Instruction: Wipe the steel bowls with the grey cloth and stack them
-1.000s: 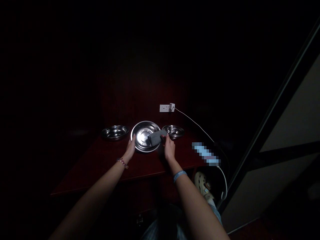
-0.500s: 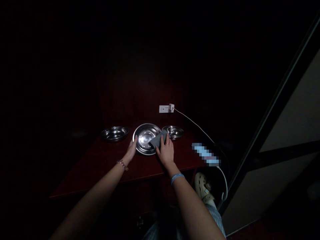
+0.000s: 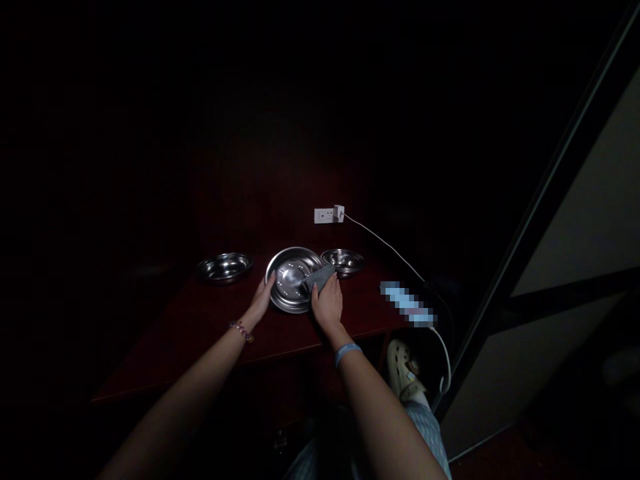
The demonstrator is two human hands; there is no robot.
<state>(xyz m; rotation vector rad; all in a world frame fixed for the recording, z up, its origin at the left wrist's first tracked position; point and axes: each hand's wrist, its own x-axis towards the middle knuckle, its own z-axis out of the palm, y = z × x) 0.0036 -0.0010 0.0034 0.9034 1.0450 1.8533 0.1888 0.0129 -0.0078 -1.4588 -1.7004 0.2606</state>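
1. Gripping the wide steel bowl [image 3: 289, 279] at its left edge with the left hand [image 3: 259, 300], closed to a pinch, with thumb over the rim and fingers mostly hidden behind the wall.
2. Holding the grey cloth [image 3: 321, 277] with the right hand [image 3: 327, 305], partly curled, with fingers laid over the fabric and against the bowl's right inner side.
3. Tilting the bowl towards the body, over the bench [image 3: 200, 330], between two other vessels; cannot tell whether touching the surface underneath.
4. Apparently partway through rubbing this bowl, to judge by cloth on metal. Not yet let go of either thing, so probably not finished. Cannot tell from the sheen which parts are done and which are left, nor whether the neighbouring vessels count as done.
5. In the grip: round, smooth, mirror-bright metal, with stepped rings inside, a flat base and small, sharp highlights.
6. Against it: soft, matte fabric, folded into a thick pad, seemingly fine-ribbed.
7. To the left, well apart: a shallow, shiny metal dish [image 3: 226, 267]. Just beyond the cloth: a smaller metal bowl [image 3: 346, 262] with several bright rings; cannot tell whether nested.
8. Underneath: dark red, flat, faintly glossy, apparently wood.
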